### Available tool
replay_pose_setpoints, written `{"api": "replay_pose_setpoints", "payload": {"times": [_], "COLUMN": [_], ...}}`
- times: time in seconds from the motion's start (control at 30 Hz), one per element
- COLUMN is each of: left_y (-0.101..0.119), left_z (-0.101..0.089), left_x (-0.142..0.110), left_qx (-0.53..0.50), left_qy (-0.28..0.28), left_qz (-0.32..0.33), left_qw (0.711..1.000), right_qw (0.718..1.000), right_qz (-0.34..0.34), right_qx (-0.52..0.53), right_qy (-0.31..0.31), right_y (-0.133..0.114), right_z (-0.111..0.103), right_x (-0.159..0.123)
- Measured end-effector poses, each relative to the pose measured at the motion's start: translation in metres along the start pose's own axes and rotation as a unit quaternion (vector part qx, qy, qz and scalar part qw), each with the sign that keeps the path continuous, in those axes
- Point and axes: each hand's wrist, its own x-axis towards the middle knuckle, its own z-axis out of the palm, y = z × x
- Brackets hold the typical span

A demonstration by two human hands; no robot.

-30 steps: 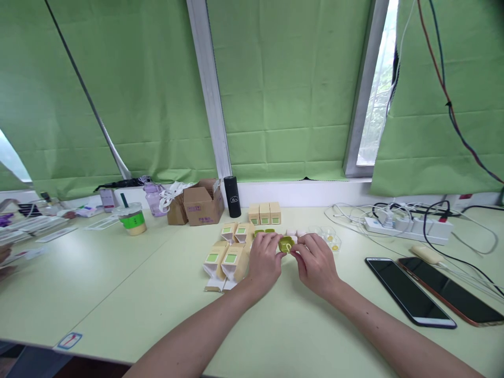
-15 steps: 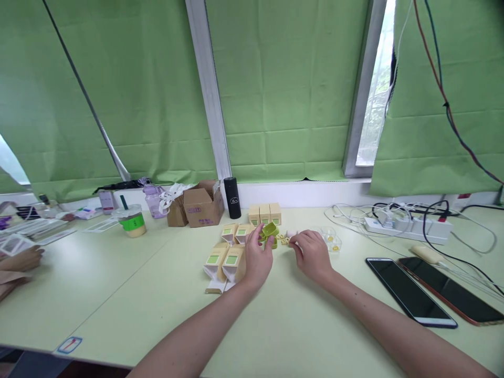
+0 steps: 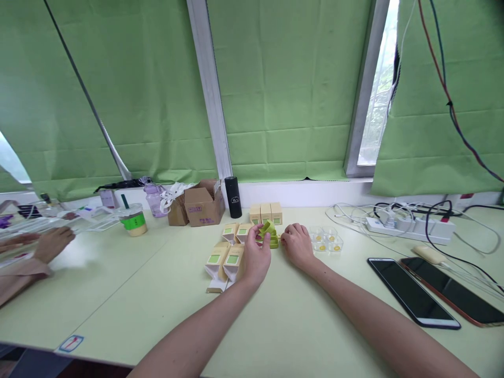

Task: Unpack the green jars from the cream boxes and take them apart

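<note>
Toward the far edge of the pale tabletop (image 3: pixel 129 310), four beige cartons (image 3: pixel 233 254) sit beside the left hand (image 3: pixel 257 258), which grips a small green container (image 3: pixel 268 228). The right hand (image 3: pixel 297 245) curls close by; whether it grasps anything, I cannot tell.

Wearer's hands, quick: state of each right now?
Left hand: closed on a green case.
Right hand: fingers curled; can't tell if its grip holds anything.
</note>
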Motion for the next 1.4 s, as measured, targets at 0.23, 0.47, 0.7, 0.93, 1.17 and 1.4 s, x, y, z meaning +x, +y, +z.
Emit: {"api": "replay_pose_setpoints", "payload": {"times": [0.23,0.47,0.7,0.93,1.17,1.4], "left_y": [-0.001,-0.001,0.002,0.016,0.026,0.021], "left_z": [0.0,0.001,0.003,0.003,0.003,0.002], "left_x": [0.0,-0.001,0.001,-0.007,-0.007,-0.003], "left_qx": [0.0,-0.035,-0.093,-0.332,-0.412,-0.397], "left_qy": [-0.015,-0.027,-0.032,-0.131,-0.146,-0.159], "left_qz": [-0.003,-0.034,-0.146,-0.254,-0.338,-0.297], "left_qw": [1.0,0.998,0.984,0.899,0.834,0.854], "right_qw": [1.0,0.999,0.992,0.975,0.972,0.967], "right_qz": [0.005,0.018,0.012,0.001,-0.014,-0.02], "right_qx": [0.008,0.025,0.101,0.172,0.177,0.155], "right_qy": [0.004,0.038,-0.069,-0.138,-0.155,-0.199], "right_y": [-0.004,-0.005,-0.026,-0.045,-0.044,-0.044], "right_z": [0.006,-0.013,-0.051,-0.066,-0.07,-0.075], "right_x": [0.002,-0.006,-0.041,-0.071,-0.071,-0.069]}}
